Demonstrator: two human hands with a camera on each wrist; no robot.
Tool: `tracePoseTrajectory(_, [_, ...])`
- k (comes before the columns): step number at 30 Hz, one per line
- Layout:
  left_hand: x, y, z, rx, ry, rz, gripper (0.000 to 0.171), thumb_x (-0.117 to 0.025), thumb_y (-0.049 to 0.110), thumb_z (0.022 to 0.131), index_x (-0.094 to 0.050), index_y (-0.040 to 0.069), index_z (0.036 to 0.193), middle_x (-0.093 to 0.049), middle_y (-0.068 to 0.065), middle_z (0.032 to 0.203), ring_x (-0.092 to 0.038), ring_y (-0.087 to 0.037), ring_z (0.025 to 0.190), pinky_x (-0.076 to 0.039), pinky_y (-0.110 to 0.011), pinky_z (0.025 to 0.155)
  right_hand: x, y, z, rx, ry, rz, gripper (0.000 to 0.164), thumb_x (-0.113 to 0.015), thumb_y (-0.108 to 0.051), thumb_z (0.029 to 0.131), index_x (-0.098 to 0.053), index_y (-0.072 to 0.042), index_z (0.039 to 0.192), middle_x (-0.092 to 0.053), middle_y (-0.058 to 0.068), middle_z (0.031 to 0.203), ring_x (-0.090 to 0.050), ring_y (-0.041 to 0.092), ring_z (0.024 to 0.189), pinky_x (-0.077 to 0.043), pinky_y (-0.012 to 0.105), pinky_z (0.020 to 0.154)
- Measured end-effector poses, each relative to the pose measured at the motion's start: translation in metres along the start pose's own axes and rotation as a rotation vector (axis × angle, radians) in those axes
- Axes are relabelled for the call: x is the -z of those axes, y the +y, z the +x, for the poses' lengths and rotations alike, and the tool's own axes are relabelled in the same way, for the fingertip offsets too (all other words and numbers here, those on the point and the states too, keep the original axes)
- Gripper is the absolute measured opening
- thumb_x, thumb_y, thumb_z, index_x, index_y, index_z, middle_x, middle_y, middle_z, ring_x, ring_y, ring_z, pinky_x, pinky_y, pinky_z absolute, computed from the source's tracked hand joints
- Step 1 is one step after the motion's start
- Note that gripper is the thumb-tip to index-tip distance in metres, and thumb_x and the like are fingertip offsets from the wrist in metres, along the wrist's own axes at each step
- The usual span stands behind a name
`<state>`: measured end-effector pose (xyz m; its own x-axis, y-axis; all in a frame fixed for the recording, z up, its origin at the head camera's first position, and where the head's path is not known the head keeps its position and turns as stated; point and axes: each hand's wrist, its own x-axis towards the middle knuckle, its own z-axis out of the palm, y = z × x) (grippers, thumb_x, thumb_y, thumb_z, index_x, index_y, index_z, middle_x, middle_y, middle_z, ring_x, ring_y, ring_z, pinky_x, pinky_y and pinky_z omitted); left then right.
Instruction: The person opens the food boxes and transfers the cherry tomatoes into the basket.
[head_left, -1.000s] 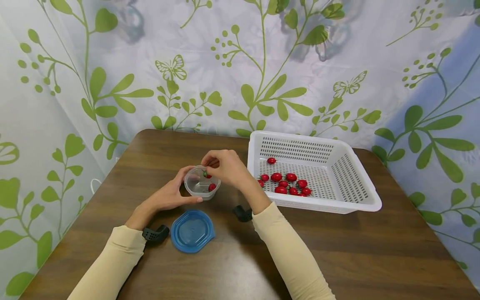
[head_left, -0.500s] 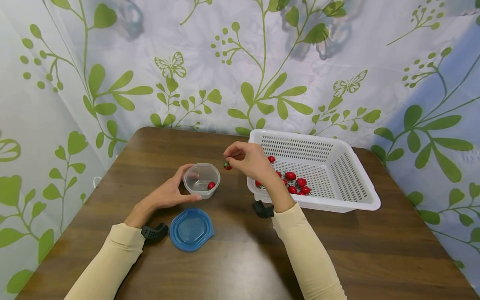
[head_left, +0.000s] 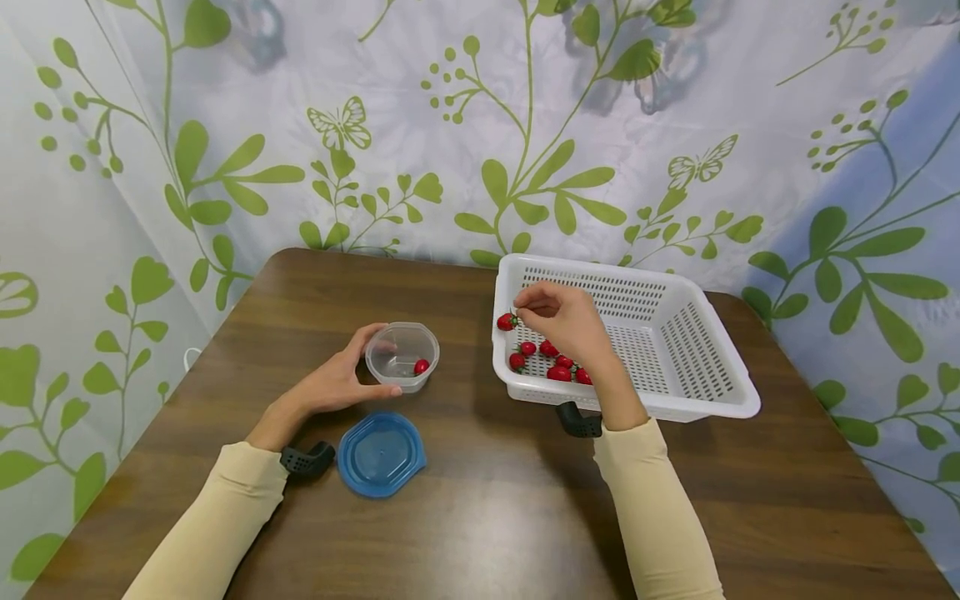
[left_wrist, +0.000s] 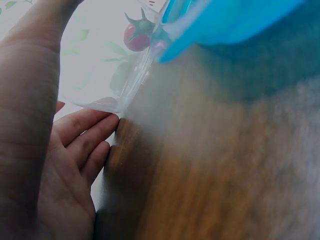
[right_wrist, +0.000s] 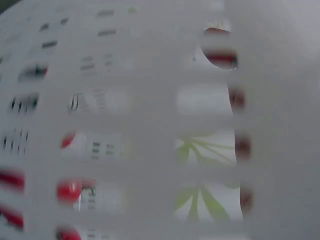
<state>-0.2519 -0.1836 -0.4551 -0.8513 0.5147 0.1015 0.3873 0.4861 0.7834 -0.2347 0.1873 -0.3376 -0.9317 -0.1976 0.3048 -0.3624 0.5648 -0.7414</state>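
Note:
In the head view my left hand (head_left: 337, 379) holds the clear plastic container (head_left: 393, 354), thumb at its near side and fingers at the far side. One cherry tomato (head_left: 422, 367) lies inside; its green calyx shows in the left wrist view, where my left fingers (left_wrist: 95, 137) touch the container wall. My right hand (head_left: 566, 321) is over the left end of the white basket (head_left: 701, 410). At its fingertips it pinches a cherry tomato (head_left: 507, 322) by the green end. Below, several cherry tomatoes (head_left: 558, 373) lie on the basket floor, some hidden by the hand.
A blue lid (head_left: 381, 455) lies on the wooden table (head_left: 480, 517) just in front of the container. The basket's perforated wall (right_wrist: 150, 110) fills the right wrist view. A patterned cloth (head_left: 420, 125) hangs behind the table.
My right hand has lifted a cherry tomato out of the container and carried it right, over the basket. One tomato stays in the container. My left hand has hardly moved.

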Motion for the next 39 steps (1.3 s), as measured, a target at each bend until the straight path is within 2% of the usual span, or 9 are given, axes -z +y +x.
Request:
tracePoseTrajectory(4, [0.001, 0.002, 0.001, -0.002, 0.000, 0.001, 0.105, -0.085, 0.041, 0.085, -0.016, 0.022, 0.161, -0.056, -0.008, 0.148, -0.048, -0.036, 0.139, -0.031, -0.063, 0.118, 0.014, 0.008, -0.006, -0.016, 0.028, -0.056, 0.012, -0.077, -0.011, 0.093, -0.076, -0.008, 0.105, -0.077, 0.007, 0.103, -0.075, 0.020, 0.093, -0.059, 0.023, 0.081])
tracePoseTrajectory(12, [0.001, 0.001, 0.002, -0.005, 0.001, 0.005, 0.104, -0.085, 0.041, 0.085, -0.016, 0.023, 0.161, -0.055, -0.008, 0.148, -0.049, -0.035, 0.138, -0.032, -0.063, 0.117, 0.035, 0.027, -0.017, -0.014, 0.058, -0.181, 0.011, -0.076, -0.006, 0.093, -0.075, -0.009, 0.104, -0.077, 0.008, 0.102, -0.075, 0.024, 0.091, -0.061, 0.040, 0.083])
tracePoseTrajectory(18, [0.000, -0.001, 0.001, -0.001, -0.001, 0.005, 0.105, -0.085, 0.042, 0.084, -0.016, 0.023, 0.161, -0.055, -0.008, 0.147, -0.049, -0.035, 0.138, -0.033, -0.063, 0.117, 0.044, 0.039, -0.024, -0.069, 0.049, -0.231, 0.009, -0.074, -0.008, 0.095, -0.074, -0.008, 0.104, -0.076, 0.009, 0.102, -0.075, 0.024, 0.092, -0.061, 0.042, 0.083])
tracePoseTrajectory(25, [0.001, -0.001, 0.001, -0.004, -0.002, 0.006, 0.105, -0.085, 0.042, 0.085, -0.016, 0.021, 0.161, -0.055, -0.009, 0.148, -0.049, -0.036, 0.138, -0.032, -0.064, 0.116, 0.049, 0.042, -0.029, -0.114, 0.039, -0.240, 0.011, -0.073, -0.008, 0.095, -0.073, -0.005, 0.106, -0.076, 0.013, 0.104, -0.075, 0.028, 0.093, -0.061, 0.048, 0.086])
tracePoseTrajectory(39, [0.000, -0.001, 0.000, -0.008, -0.003, 0.014, 0.107, -0.085, 0.042, 0.084, -0.015, 0.018, 0.162, -0.055, -0.011, 0.148, -0.049, -0.037, 0.137, -0.033, -0.064, 0.115, 0.048, 0.047, -0.029, -0.127, 0.028, -0.249, 0.014, -0.073, -0.008, 0.095, -0.074, -0.002, 0.108, -0.076, 0.014, 0.105, -0.075, 0.029, 0.094, -0.061, 0.048, 0.086])
